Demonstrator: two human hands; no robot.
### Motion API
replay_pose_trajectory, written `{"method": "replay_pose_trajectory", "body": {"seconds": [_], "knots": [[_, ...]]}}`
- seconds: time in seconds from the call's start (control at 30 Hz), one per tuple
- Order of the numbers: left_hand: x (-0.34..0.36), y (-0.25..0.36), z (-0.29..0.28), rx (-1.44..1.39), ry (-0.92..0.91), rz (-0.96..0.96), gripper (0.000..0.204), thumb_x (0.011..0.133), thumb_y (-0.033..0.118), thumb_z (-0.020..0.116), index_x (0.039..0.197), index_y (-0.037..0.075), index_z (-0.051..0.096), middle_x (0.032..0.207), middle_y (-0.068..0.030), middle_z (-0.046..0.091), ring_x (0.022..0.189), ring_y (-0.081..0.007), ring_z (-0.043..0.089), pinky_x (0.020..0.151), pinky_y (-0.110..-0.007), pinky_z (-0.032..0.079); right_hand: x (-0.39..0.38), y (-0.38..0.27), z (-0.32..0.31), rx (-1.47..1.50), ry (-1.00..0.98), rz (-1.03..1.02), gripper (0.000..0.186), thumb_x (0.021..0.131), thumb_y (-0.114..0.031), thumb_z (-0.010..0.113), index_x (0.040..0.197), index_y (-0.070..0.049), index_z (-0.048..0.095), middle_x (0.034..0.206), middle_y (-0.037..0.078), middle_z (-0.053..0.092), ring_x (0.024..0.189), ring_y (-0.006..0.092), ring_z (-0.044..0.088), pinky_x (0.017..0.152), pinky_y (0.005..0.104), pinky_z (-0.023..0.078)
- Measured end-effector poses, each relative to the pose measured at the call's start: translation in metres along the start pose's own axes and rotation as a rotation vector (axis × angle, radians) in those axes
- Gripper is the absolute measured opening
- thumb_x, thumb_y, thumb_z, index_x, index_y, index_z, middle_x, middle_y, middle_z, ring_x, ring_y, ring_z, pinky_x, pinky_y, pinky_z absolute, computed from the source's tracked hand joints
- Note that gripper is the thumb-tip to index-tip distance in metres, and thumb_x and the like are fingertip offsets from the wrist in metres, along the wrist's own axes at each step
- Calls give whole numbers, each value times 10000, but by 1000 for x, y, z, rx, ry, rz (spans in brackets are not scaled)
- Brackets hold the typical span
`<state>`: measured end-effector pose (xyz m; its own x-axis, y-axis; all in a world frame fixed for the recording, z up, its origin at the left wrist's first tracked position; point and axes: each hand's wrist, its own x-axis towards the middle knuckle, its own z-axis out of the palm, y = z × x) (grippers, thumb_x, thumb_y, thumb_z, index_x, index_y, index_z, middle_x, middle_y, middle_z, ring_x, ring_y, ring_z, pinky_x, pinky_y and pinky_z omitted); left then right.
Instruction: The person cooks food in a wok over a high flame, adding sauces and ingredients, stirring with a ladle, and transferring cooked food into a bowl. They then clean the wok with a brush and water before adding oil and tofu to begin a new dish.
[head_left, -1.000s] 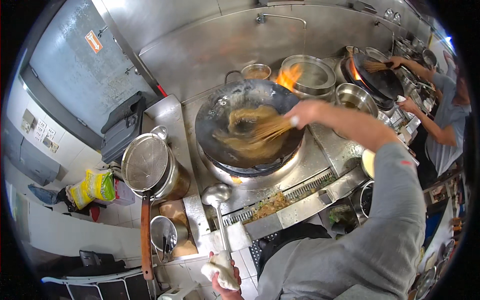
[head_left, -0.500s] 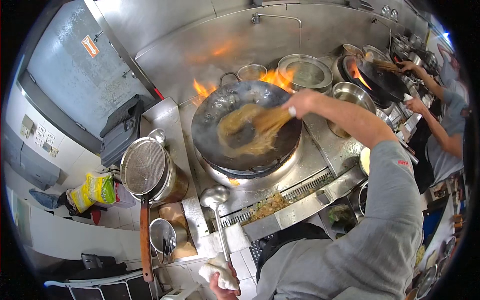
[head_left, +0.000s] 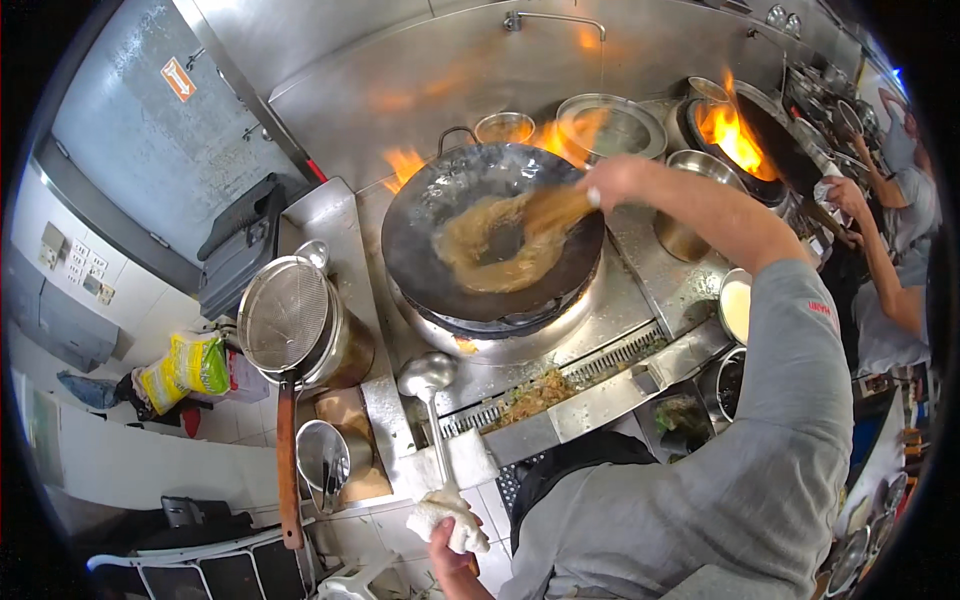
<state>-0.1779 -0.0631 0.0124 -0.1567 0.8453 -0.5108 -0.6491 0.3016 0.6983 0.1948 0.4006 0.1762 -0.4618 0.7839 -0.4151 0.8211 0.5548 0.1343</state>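
Beside leaping flames (head_left: 403,168), gripping by its end, in right fingers (head_left: 606,178), a tan brush (head_left: 558,209) dipped in the dark wok (head_left: 412,232), apparently for distance from heat; nearer, clasping a white cloth (head_left: 448,516) at the handle of the ladle (head_left: 428,374) in left fingers (head_left: 440,541), perhaps for insulation.

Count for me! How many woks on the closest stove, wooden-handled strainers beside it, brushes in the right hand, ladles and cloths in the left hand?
Wok: 1
Strainer: 1
Brush: 1
Ladle: 1
Cloth: 1
Total: 5
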Motion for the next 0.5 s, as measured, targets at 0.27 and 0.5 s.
{"method": "replay_pose_trajectory", "body": {"seconds": [0.27,0.5], "knots": [[19,-1,28,-37,-188,-131,549,753,350,535,1096,-69,443,755,-180,563,575,-250,593,401,-340,514,71,-74,69,296,314,117,547,679,-181,631,1206,-141,489,1025,152,609,968,296,581,852,373,465],[-7,-6,7,-56,79,53,443,765,273,549,1067,-47,493,866,-154,595,671,-260,613,529,-358,510,29,-8,12,195,231,230,604,658,-248,657,1232,-264,471,975,99,636,889,278,608,771,393,489]]}}
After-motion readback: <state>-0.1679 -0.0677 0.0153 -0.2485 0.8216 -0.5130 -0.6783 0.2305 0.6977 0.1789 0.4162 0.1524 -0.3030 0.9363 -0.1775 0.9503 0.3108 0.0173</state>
